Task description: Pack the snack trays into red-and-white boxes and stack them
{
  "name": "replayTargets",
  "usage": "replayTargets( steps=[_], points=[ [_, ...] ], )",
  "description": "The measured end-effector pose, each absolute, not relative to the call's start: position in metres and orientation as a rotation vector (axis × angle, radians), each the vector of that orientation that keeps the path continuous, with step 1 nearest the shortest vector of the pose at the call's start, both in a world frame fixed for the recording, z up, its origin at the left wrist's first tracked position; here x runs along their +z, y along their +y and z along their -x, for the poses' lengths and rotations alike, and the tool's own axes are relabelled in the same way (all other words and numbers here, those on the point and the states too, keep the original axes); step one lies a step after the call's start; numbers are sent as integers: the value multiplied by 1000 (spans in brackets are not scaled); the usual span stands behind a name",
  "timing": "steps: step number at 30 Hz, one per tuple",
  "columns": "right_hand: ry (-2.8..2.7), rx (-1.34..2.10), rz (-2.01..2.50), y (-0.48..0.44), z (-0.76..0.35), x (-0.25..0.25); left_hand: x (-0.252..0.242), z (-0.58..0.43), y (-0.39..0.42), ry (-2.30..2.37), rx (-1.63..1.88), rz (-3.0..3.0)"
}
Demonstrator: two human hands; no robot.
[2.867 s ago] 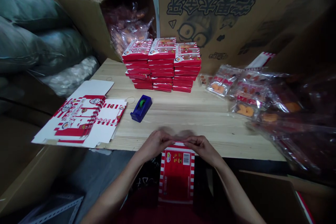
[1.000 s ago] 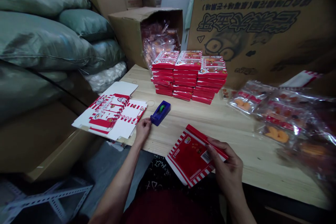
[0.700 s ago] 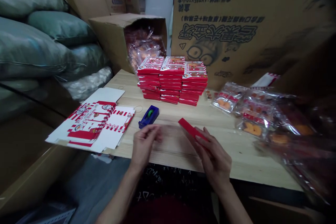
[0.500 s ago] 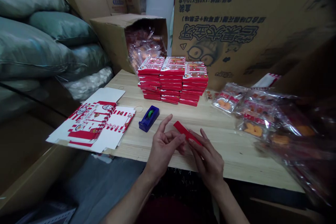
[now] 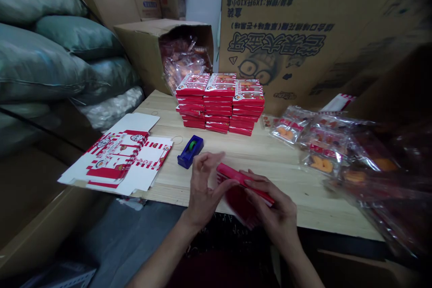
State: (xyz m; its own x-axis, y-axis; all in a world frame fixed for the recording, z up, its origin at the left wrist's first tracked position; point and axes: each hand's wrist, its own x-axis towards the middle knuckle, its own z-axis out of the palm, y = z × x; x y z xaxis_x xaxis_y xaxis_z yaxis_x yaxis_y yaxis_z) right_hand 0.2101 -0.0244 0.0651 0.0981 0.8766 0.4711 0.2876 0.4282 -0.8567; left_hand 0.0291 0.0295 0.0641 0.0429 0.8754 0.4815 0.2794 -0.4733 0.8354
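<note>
A thin red-and-white striped carton [image 5: 245,204] is tilted on edge above the table's front edge, partly blurred. My right hand [image 5: 275,207] is closed on its right part, fingers along the red narrow side and thumb underneath. To the left, my left hand [image 5: 204,189] has its fingers raised and apart in a curve. Its thumb reaches to the carton's near face, and its blurred fingertips are beside the carton's left end. A blue tape dispenser [image 5: 190,155] with a green core stands just beyond my left hand.
Stacked red snack boxes [image 5: 219,99] stand at the back of the wooden table [image 5: 283,171]. Flat printed cartons [image 5: 118,157] lie on the left. Clear bags of cookies [image 5: 324,144] are heaped on the right. Behind is an open cardboard box [image 5: 141,49] of bagged items.
The carton has been turned, so its striped face now shows below the red side. My left hand has lifted its fingers toward the carton's end; my right hand keeps its grip.
</note>
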Motion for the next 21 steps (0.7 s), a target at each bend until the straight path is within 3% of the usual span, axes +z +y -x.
replayTargets(
  steps=[4, 9, 14, 21],
  points=[
    [-1256, 863, 1165, -17, -218, 63, 71, -21, 43, 851, 1349, -2156],
    [-824, 1055, 1226, 4, -224, 17, 30, -20, 55, 1066, 1104, -1659],
    [-705, 921, 1280, 15, -223, -42, -23, -9, 58, 898, 763, -1467],
    [-899, 518, 1532, 33, -286, -68, -69, 3, 117, 1282, 564, -1765]
  ],
)
